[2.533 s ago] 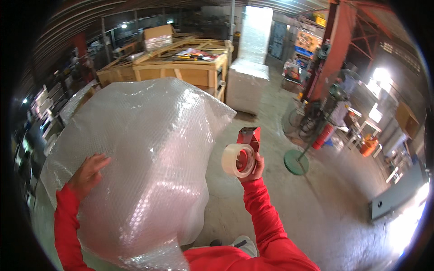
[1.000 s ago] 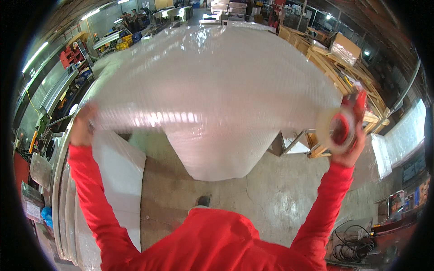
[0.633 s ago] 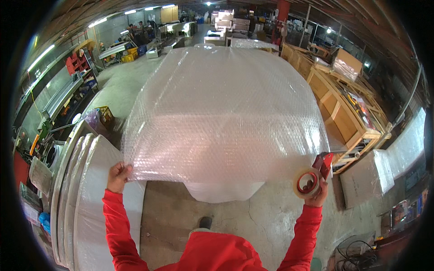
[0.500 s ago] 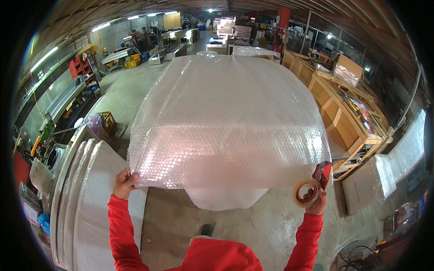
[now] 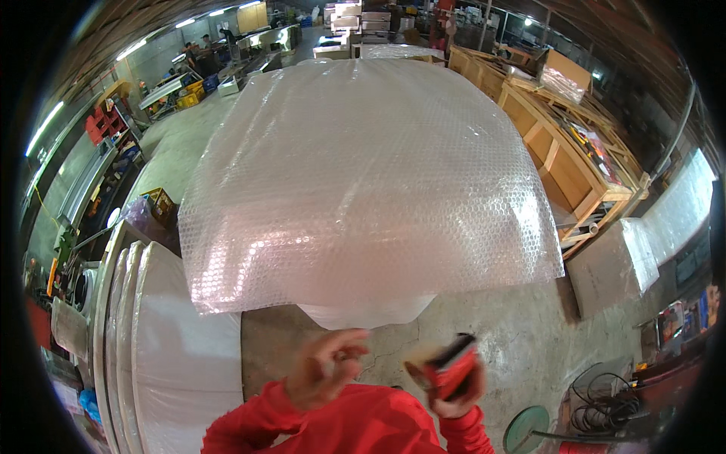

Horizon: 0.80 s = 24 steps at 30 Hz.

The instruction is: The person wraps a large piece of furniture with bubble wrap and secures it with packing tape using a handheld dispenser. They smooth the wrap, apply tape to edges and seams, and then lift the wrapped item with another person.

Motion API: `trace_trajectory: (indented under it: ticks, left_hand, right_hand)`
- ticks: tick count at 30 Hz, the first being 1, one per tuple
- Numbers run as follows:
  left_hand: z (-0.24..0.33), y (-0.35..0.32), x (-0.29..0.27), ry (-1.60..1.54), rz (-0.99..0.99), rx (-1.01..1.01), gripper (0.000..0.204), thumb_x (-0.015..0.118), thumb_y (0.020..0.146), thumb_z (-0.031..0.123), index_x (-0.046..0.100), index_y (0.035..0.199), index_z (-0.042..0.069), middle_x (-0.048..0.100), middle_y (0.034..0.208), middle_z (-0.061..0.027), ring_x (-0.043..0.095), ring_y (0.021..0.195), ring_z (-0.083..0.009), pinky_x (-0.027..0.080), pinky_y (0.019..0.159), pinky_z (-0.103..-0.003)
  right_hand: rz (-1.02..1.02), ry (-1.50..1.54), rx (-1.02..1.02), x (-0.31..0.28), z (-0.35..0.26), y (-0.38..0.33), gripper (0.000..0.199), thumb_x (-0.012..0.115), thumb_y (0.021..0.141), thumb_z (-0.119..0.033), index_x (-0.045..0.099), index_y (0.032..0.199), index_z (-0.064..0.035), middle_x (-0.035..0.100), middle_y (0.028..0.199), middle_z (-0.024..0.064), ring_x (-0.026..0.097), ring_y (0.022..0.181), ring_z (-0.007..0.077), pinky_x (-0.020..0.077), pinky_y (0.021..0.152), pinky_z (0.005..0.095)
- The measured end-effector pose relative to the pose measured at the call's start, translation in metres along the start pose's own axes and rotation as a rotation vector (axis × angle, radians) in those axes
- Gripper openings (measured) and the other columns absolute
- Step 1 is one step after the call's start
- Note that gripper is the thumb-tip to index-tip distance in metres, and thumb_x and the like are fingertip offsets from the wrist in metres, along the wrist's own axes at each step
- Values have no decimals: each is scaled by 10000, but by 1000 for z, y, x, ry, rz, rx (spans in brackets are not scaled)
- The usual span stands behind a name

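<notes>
A wide sheet of bubble wrap (image 5: 363, 174) lies over a large table-like form, its near edge hanging loose. Under that edge shows a white rounded part (image 5: 367, 312). My left hand (image 5: 327, 369), slightly smeared by motion, is off the sheet in front of my body; its fingers are apart and nothing shows in them. To its right, my right hand (image 5: 463, 397) is closed round a red tape dispenser (image 5: 452, 369) with a roll of tape (image 5: 420, 371) on it, also blurred. A gap separates the two hands.
White wrapped panels (image 5: 185, 340) lean together at the left. Wooden crates (image 5: 567, 159) line the right side, with a wrapped box (image 5: 612, 265) nearer. Black cables (image 5: 605, 405) and a green disc (image 5: 527, 429) lie on the floor at the lower right.
My left hand has let go of the bubble wrap's near left corner and moved in toward my body. My right hand has drawn the tape dispenser down and left, away from the sheet.
</notes>
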<state>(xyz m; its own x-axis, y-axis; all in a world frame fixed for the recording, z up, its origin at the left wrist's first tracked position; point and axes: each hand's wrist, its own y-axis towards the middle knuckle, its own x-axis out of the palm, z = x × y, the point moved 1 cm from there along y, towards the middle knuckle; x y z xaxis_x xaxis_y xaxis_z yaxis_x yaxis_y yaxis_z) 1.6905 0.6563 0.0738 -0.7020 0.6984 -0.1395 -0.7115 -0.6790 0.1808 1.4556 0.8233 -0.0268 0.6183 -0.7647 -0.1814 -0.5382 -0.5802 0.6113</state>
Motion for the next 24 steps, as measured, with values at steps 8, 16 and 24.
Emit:
trace_trajectory:
  ticks: [8,16,24]
  left_hand:
    - [-2,52,8,-34,-302,-193,255,668,980,238,726,1011,-8,721,823,-46,635,738,-112,520,678,-290]
    - [-1,59,9,269,-209,-19,137,685,930,137,731,969,14,714,812,-140,675,707,-195,532,654,-312]
    - [64,170,-45,1006,160,652,89,740,835,152,724,848,66,638,789,-109,630,706,-292,517,640,-384]
  right_hand:
    - [-227,-278,-243,38,-27,4,862,871,533,-437,548,1190,17,621,938,146,594,713,299,503,618,394]
    - [-122,-255,-262,53,-29,0,846,869,572,-315,546,1296,-20,620,979,173,611,742,315,519,609,402]
    - [-152,-383,-73,94,-25,28,904,855,612,-180,520,1451,-183,622,1054,187,660,825,328,561,643,400]
